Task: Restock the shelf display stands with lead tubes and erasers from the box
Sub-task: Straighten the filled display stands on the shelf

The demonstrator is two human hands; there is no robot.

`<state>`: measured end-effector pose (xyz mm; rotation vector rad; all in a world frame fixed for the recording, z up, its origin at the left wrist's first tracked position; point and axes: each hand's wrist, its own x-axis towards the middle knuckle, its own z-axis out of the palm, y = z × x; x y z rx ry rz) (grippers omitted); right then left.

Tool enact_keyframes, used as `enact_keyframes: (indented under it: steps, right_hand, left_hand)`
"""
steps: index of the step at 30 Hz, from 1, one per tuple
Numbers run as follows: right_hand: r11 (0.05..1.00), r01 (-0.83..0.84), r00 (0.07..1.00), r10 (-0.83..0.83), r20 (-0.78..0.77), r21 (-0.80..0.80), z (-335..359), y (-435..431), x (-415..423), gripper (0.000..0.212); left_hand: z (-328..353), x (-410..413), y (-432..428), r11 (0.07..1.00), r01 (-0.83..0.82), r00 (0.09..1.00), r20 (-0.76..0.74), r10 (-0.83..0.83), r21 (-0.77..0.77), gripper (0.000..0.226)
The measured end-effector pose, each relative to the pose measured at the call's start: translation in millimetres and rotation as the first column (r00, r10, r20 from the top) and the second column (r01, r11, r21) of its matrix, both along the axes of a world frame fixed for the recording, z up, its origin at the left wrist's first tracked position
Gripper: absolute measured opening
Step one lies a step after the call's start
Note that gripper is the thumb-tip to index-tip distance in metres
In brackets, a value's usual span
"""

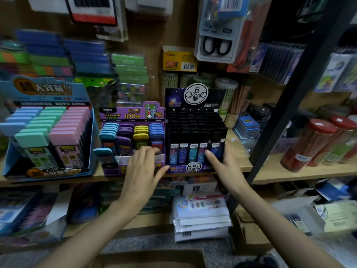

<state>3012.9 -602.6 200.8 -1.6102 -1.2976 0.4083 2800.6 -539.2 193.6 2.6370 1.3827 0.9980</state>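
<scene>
On the wooden shelf (270, 169) stand three displays. The purple display stand (131, 113) holds blue, purple and yellow lead tubes; its front row is partly empty. My left hand (142, 171) lies on its front, fingers curled over the front rim, thumb reaching toward the neighbouring stand. That dark constellation display stand (195, 169) is full of black-capped lead tubes (195, 124). My right hand (227, 164) grips its front right corner, thumb on the front, fingers round the side. A blue-capped tube (105, 157) leans at the purple stand's front left corner.
A blue display stand (44, 89) with pastel lead tubes stands at the left. Jars of pencils (318, 144) sit right of a dark shelf post (286, 120). Packs hang on the back wall. A cardboard box (150, 258) shows at the bottom edge; paper packs (201, 219) are stacked below.
</scene>
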Motion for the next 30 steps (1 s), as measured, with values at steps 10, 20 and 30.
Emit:
enact_keyframes:
  steps: [10,20,30]
  right_hand:
    - [0.927,-0.188,0.698,-0.107,0.709,0.324,44.8,-1.3,-60.5,0.035]
    - [0.991,-0.135,0.389,0.060,0.919,-0.007,75.1,44.6,-114.5,0.018]
    - [0.993,-0.051,0.533,0.114,0.838,-0.103,90.0,78.2,-101.6,0.025]
  left_hand:
    - [19.5,-34.9,-9.9,0.972,0.137,0.990,-0.070,-0.126,0.193,0.032]
    - [50.3,-113.4,15.5,0.996,-0.035,0.989,0.145,0.022,0.086,0.029]
    - [53.9,-95.9,40.9,1.000,-0.013,0.985,0.173,0.008,0.028,0.011]
